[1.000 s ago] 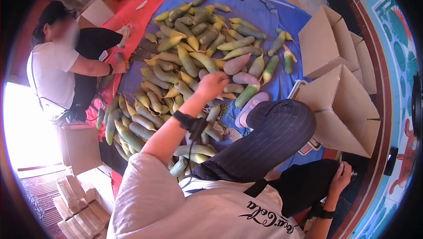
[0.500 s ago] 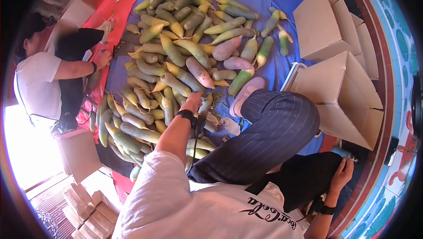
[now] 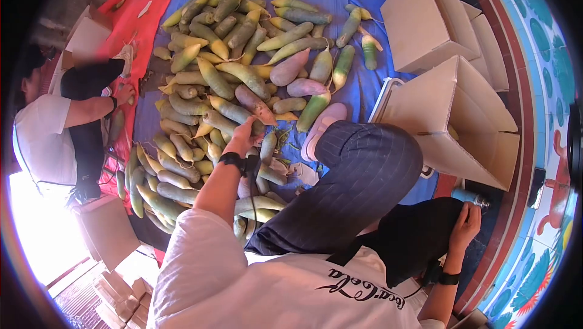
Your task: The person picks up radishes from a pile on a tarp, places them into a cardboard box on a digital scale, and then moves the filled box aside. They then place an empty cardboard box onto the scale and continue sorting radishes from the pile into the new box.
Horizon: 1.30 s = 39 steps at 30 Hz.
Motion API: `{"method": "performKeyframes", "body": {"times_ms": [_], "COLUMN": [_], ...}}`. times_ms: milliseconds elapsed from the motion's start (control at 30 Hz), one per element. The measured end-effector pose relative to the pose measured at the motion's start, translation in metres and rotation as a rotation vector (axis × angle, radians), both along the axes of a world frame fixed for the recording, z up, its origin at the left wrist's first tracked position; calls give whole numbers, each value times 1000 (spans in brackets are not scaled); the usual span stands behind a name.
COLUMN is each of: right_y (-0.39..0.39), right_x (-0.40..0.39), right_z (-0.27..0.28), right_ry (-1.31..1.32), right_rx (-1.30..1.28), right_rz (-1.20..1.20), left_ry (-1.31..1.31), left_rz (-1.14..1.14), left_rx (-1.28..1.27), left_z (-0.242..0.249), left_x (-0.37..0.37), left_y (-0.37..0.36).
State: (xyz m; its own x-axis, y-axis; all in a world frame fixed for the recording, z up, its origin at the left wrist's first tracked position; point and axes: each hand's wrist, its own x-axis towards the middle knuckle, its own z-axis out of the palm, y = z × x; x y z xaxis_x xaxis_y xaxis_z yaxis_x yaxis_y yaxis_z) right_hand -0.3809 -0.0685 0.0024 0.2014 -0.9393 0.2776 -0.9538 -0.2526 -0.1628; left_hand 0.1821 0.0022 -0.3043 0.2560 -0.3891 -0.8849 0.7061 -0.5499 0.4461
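My left hand reaches into a large heap of long green radishes. Its fingers are curled around the end of a grey-green radish, which the hand partly hides. Just beyond the fingers is a pinkish radish, and another green radish lies to the right of the hand. My right hand rests on my dark-trousered knee, fingers stretched out and holding nothing, close to a bluish bottle.
The radishes lie on a blue sheet. Open cardboard boxes stand on the right. On the left, another person in a white shirt sits beside a red sheet. Leaf scraps and a pale cloth lie near my shoe.
The whole view has shifted, so the heap appears further left. My left hand has moved slightly forward among the radishes. My right hand stays at the knee.
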Motion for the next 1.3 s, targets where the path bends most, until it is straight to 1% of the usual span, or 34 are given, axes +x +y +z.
{"method": "performKeyframes", "body": {"times_ms": [133,200,233,300,333,400,433,467,500,567,600,667,700,733,800,833,867,933,967,1000,1067,1100,1133,1167,1200,1233,1300], "right_y": [0,2,2,3,3,3,2,2,2,3,3,9,12,16,23,27,28,30,30,30,28,29,32,36,37,36,31], "right_x": [2,3,4,2,-2,-3,-3,-1,1,9,19,41,46,56,80,86,93,107,110,107,96,90,83,77,72,65,46], "right_z": [-1,-1,0,0,-3,-5,-4,-3,0,9,17,41,51,63,87,95,101,111,114,113,103,97,93,90,89,90,96], "right_ry": [-4,-9,-15,-29,-8,1,-5,-12,-21,-96,-108,-130,-112,-118,-29,-9,-10,164,193,199,111,58,62,-9,-82,-83,-5], "right_rx": [-22,-45,-51,-67,-65,-72,-81,-92,-105,-14,-30,-82,-91,-103,-331,-378,-388,-434,-370,-377,-245,-276,-281,-223,-168,-172,-276], "right_rz": [-3,-5,4,15,23,36,52,67,75,73,82,145,160,161,234,298,297,505,542,532,508,512,501,409,316,305,232], "left_ry": [73,70,111,198,190,139,106,97,33,-77,-139,-137,-100,-129,73,142,214,314,349,371,435,438,438,440,431,342,158], "left_rz": [134,143,154,161,163,18,-32,-27,-109,-283,-344,-549,-690,-730,-852,-918,-984,-1172,-1232,-1292,-1389,-1399,-1392,-1385,-1262,-1167,-995], "left_rx": [-138,-145,-164,-210,-220,-318,-353,-363,-438,-543,-584,-626,-684,-782,-816,-864,-910,-891,-903,-924,-996,-1000,-958,-915,-952,-982,-1070], "left_z": [68,104,121,142,156,187,206,223,240,284,297,334,348,365,372,371,369,362,364,361,362,362,362,360,360,361,365], "left_x": [1,2,-1,-3,-6,-15,-21,-27,-33,-45,-52,-64,-69,-85,-105,-117,-130,-154,-166,-175,-189,-194,-199,-204,-210,-216,-226], "left_y": [9,17,21,30,34,37,35,33,31,26,25,19,16,13,7,3,-2,-10,-11,-13,-17,-22,-29,-35,-41,-48,-64]}}
